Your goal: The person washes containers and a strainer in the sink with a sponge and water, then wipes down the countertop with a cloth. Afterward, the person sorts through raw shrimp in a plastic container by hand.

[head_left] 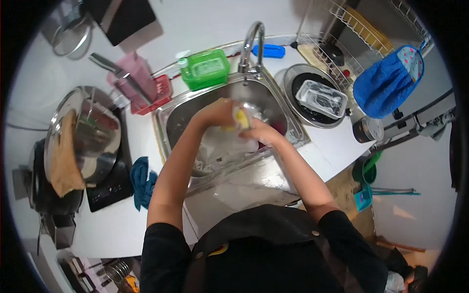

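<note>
**Yellow item (pixel 241 116) over a steel sink (pixel 188 105)**

The yellow item, small, blurred and whitish at its edge, lies between the hands. The left hand (pixel 222 109) curls around it; how the right hand (pixel 263 132) grips cannot be told. Counted: one faucet (pixel 261 38), one green container (pixel 207 72), one blue mitt (pixel 383 85).

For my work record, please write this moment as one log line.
Place: sink | Left hand: at yellow item, blurred | Right hand: close by, grip unclear | Faucet: behind | Green container: left of faucet
</note>
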The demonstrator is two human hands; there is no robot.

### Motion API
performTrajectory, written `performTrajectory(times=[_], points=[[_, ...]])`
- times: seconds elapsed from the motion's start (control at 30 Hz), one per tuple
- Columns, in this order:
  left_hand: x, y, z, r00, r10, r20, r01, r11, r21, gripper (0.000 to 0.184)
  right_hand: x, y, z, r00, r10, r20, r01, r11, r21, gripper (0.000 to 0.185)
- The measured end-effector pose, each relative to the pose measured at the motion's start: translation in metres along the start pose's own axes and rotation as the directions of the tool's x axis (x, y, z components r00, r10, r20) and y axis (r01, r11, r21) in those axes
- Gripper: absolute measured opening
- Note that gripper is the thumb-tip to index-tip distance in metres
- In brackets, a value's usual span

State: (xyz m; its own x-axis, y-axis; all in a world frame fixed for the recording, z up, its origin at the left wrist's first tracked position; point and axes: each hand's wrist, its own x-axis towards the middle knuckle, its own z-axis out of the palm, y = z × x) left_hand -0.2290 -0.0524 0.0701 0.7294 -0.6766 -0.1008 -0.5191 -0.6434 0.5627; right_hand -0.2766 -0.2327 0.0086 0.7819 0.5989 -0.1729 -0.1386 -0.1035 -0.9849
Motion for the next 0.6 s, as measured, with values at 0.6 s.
performTrajectory(times=[0.6], points=[[-0.027, 0.054, 0.074, 0.190, -0.319, -0.929, -0.015, 0.945, -0.327, 0.016, -0.047, -0.037, 0.055, 0.975, -0.218, -0.047, 0.198, 0.746, 0.636, 0.077]])
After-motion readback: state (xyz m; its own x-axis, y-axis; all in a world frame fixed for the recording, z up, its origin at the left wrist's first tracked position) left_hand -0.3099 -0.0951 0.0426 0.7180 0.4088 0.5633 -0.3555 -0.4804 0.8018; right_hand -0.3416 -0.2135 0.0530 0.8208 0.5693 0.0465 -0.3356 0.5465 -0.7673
